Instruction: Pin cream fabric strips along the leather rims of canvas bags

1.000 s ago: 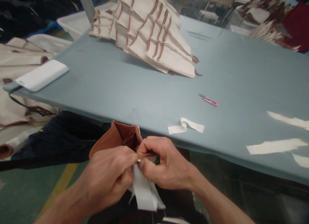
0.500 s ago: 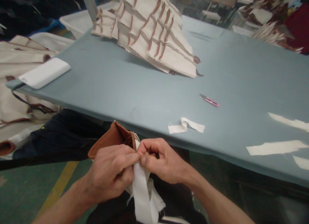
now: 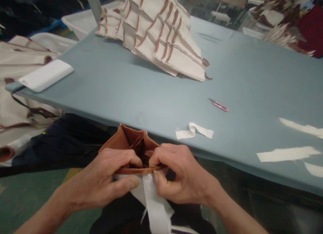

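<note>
The bag (image 3: 109, 144), tan inside and pale outside, sits in front of the person, just below the tabletop's (image 3: 113, 92) near edge. Its mouth has spread since a moment ago, when the hands met at a gathered bit of rim; the near rim now runs stretched between them, so the brown pieces (image 3: 137, 144) inside show better. The left hand (image 3: 101, 178) straddles the rim, fingers inside and thumb outside; the right hand (image 3: 180, 171) pinches it beside the white strip (image 3: 156, 203), which hangs down outside. Beyond, a curled strip (image 3: 202, 131) lies near the edge, with pink snips (image 3: 218, 104) behind it. Cream pieces (image 3: 161, 35) with brown trim lie farther back.
</note>
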Demonstrator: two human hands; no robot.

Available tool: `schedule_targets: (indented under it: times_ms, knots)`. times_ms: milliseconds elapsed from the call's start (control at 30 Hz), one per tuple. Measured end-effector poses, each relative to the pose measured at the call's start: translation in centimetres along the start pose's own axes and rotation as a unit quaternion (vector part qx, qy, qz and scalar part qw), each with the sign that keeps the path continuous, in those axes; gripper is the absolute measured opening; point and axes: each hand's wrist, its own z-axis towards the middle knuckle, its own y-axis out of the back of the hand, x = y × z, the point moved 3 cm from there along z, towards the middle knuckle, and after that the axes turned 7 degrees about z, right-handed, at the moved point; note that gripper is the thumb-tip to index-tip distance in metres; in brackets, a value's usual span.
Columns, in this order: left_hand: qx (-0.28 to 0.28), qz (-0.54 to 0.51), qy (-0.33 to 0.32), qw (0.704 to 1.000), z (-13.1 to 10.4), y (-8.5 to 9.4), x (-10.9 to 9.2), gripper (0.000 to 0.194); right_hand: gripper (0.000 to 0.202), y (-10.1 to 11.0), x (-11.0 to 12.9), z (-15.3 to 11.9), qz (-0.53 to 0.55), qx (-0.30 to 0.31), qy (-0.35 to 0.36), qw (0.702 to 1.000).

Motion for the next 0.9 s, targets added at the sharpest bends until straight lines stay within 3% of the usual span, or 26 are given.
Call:
schedule_targets:
  times_ms: [167, 333, 500, 667, 800, 900]
  knots:
    - [-0.025, 0.071, -0.082, 0.994, 0.2, -0.7, -1.6, 0.025, 0.014, 0.1, 0.3, -0.1, -0.026, -0.012, 0.029, 0.999]
    - [-0.100, 0.182, -0.152, 0.966, -0.8, -1.5, -0.6, 0.025, 0.011, -0.7, -0.8, -0.3, 0.061, -0.005, -0.025, 0.998]
    - [-0.043, 0.101, -0.087, 0.990, -0.3, -1.0, -0.9, 0.031, 0.011, -0.8, -0.7, -0.4, 0.042, -0.016, -0.016, 0.999]
    - [-0.063, 0.068, -0.041, 0.995, 0.4, -0.8, -2.6, 0.040, 0.014, -0.4, 0.3, -0.5, 0.012, -0.004, 0.028, 1.000]
    - [0.019, 0.003, 0.031, 0.999, -0.1, -1.5, -2.8, 0.042, 0.012, -0.3, 0.9, -0.9, 0.029, 0.003, 0.053, 0.998]
    - [0.062, -0.036, 0.030, 0.997, -0.9, -2.0, -2.9, 0.040, 0.005, 0.0, 0.7, -1.0, 0.081, 0.023, 0.031, 0.996]
